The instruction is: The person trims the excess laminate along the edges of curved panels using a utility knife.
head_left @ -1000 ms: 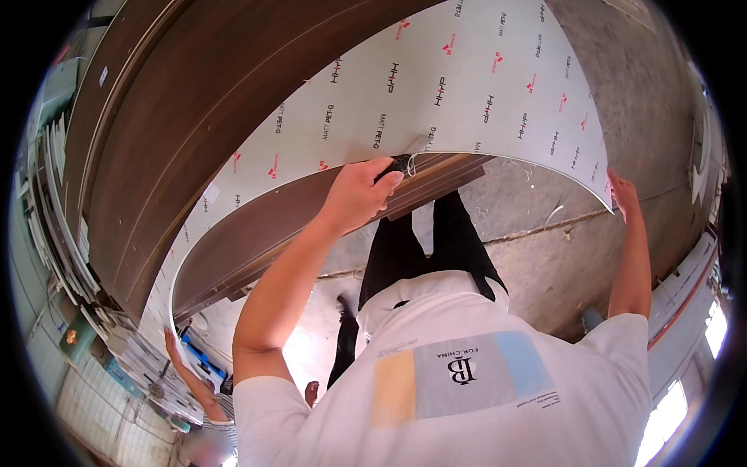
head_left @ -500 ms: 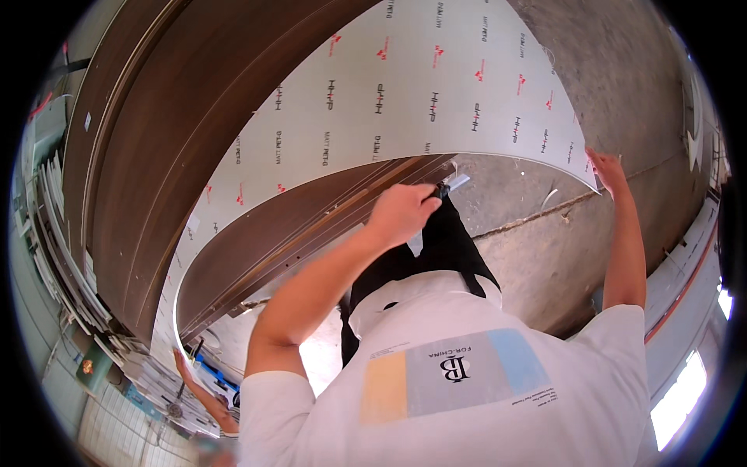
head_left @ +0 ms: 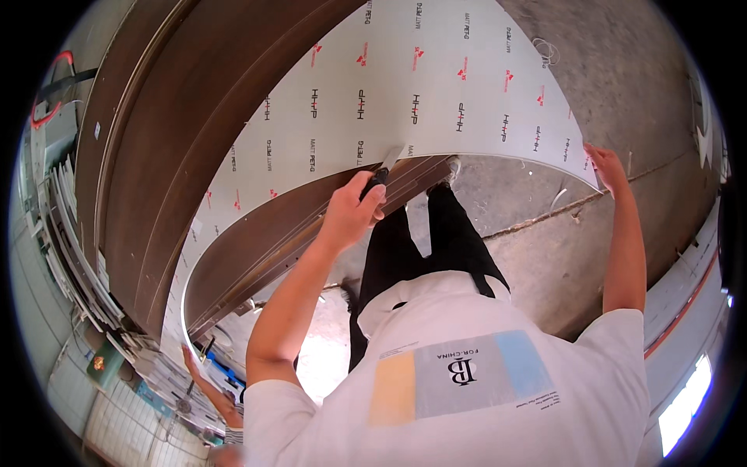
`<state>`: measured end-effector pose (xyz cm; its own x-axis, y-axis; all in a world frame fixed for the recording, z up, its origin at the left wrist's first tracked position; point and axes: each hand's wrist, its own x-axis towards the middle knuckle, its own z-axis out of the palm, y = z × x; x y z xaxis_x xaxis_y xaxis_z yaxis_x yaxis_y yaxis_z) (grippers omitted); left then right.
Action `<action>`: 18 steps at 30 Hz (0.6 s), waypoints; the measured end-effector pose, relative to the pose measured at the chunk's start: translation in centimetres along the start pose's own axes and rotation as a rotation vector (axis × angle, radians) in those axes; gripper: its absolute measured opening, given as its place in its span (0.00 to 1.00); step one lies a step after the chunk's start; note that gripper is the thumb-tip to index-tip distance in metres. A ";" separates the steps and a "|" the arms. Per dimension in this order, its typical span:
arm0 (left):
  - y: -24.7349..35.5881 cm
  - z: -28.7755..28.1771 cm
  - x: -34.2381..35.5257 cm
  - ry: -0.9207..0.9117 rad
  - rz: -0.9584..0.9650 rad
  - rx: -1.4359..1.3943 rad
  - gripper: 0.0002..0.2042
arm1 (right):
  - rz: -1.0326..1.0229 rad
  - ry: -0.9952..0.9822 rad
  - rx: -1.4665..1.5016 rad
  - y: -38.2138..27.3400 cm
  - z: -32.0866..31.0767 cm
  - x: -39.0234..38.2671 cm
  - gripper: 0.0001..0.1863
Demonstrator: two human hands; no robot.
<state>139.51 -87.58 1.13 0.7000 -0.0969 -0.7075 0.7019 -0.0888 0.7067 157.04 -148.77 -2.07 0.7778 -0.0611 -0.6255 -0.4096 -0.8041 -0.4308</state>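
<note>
My left hand (head_left: pixel 348 214) is closed around the black handle of a flat-bladed hand tool (head_left: pixel 379 179). Its pale blade reaches up to the near edge of a large, white film-covered sheet (head_left: pixel 334 117), overlapping that edge. The film carries rows of black and red print, and the sheet looks strongly curved through the fisheye lens. At the sheet's right corner, my right hand (head_left: pixel 609 170) grips the edge, with the fingertips partly hidden. Another person's hand (head_left: pixel 189 359) touches the sheet's far left end.
Under the sheet lies a stack of brown boards (head_left: pixel 257 241). Concrete floor (head_left: pixel 537 214) with a crack and small scraps spreads to the right. Long strips (head_left: pixel 74 249) lean along the left, and pale panels (head_left: pixel 685 288) stand at the right. A thin coil (head_left: pixel 547 52) rests beyond the sheet.
My left hand has moved left with the tool and turned its blade from pointing right to pointing up at the sheet's edge. The right hand keeps its hold at the corner.
</note>
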 end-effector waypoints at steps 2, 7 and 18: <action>0.8 -0.2 0.0 -0.012 0.000 -0.044 0.13 | -0.009 0.015 0.100 0.0 0.6 0.2 0.27; 1.9 0.1 0.7 -0.036 -0.010 0.007 0.14 | 0.013 -0.012 0.105 0.4 -0.1 0.3 0.25; 1.7 0.3 0.8 0.009 0.031 -0.012 0.14 | 0.033 0.007 0.123 -0.2 0.1 -0.1 0.25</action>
<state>141.23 -88.13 1.80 0.7228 -0.0905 -0.6851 0.6811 -0.0739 0.7284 156.99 -148.53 -1.95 0.7661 -0.0902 -0.6363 -0.4897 -0.7231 -0.4871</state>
